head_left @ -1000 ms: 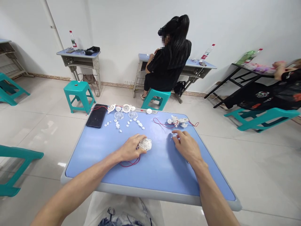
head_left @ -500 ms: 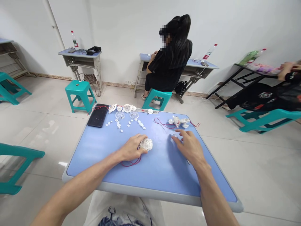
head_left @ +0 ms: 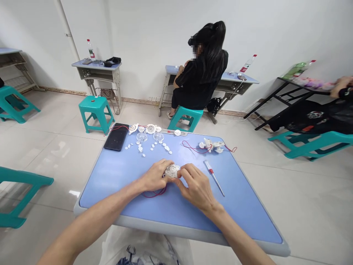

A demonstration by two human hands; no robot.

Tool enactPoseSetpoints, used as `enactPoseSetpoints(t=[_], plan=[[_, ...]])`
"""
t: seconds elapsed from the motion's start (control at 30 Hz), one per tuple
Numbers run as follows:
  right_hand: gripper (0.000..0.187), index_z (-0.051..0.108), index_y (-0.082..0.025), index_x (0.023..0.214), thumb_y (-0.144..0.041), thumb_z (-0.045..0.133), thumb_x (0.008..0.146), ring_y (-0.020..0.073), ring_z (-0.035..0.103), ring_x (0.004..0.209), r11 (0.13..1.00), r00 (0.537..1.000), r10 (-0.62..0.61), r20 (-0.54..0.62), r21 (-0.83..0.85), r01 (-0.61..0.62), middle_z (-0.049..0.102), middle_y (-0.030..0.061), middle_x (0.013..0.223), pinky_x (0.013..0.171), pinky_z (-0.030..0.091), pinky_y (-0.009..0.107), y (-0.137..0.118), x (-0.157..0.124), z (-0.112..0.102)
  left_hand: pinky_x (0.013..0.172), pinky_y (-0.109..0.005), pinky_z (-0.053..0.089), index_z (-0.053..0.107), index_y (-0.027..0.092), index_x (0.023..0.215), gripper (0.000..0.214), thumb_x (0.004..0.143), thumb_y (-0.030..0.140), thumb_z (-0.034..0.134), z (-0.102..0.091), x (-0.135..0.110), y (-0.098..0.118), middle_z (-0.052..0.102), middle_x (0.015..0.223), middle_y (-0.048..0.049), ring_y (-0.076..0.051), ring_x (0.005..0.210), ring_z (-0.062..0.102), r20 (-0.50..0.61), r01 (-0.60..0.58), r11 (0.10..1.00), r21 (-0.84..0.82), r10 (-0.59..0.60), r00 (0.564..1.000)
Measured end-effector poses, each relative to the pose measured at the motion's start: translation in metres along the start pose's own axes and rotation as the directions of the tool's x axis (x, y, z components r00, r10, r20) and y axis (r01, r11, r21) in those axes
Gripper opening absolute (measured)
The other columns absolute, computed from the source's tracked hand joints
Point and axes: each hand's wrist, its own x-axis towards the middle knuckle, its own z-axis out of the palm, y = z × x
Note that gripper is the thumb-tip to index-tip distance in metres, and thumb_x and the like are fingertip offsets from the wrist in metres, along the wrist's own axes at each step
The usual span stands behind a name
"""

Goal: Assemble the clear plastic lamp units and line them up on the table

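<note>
Disc (head_left: 172,171) | over centre of counter (head_left: 110,184); cord (head_left: 153,195) at 7 o'clock, screwdriver (head_left: 211,171) at 3 | left grip (head_left: 156,176) clamped on disc's 9-o'clock side; right grip (head_left: 198,187) at 3, closure can't tell | likely light, stiff, brittle: hold by rim, gently

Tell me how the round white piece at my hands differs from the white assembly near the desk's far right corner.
The round piece is compact; the assembly is longer and irregular, with parts sticking out. The round piece is gripped in your left hand, with your right hand at its edge; the assembly lies untouched on the desk. Both are whitish, with red cord close by.
</note>
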Motion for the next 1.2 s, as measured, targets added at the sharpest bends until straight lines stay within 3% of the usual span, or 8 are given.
enactPoseSetpoints(t=[0.23,0.6,1.2], plan=[[0.023,0.051,-0.019,0.077,-0.032,0.051,0.096,0.0169,0.047,0.070,0.999,0.997,0.024,0.067,-0.050,-0.020,0.053,0.0038,0.075,0.062,0.036,0.029,-0.0034,-0.0043,0.0045,0.089,-0.036,0.048,0.054,0.016,0.116,0.042,0.075,0.009,0.056,0.0017,0.0003,-0.0025,0.060,0.104,-0.0081,-0.022,0.096,0.057,-0.015,-0.026,0.999,0.020,0.027,1.000],[0.019,0.052,-0.019,0.079,-0.023,0.047,0.097,0.0182,0.048,0.072,0.998,0.992,0.042,0.120,-0.059,-0.035,0.054,0.0049,0.077,0.064,0.036,0.030,-0.0052,-0.0049,0.0071,0.086,-0.035,0.048,0.056,0.015,0.112,0.035,0.078,0.010,0.057,0.0002,0.0004,0.0020,0.060,0.099,-0.0068,-0.021,0.090,0.058,-0.007,-0.005,1.000,0.010,0.005,1.000],[0.016,0.050,-0.018,0.081,-0.018,0.047,0.096,0.0184,0.049,0.071,0.997,0.993,0.072,0.097,-0.048,-0.068,0.055,0.0052,0.077,0.064,0.038,0.031,-0.0104,-0.0057,0.0051,0.089,-0.037,0.047,0.055,0.015,0.116,0.038,0.079,0.015,0.063,0.0006,0.0003,0.0012,0.061,0.104,-0.0082,-0.023,0.096,0.058,0.004,0.004,1.000,0.009,-0.004,1.000]])
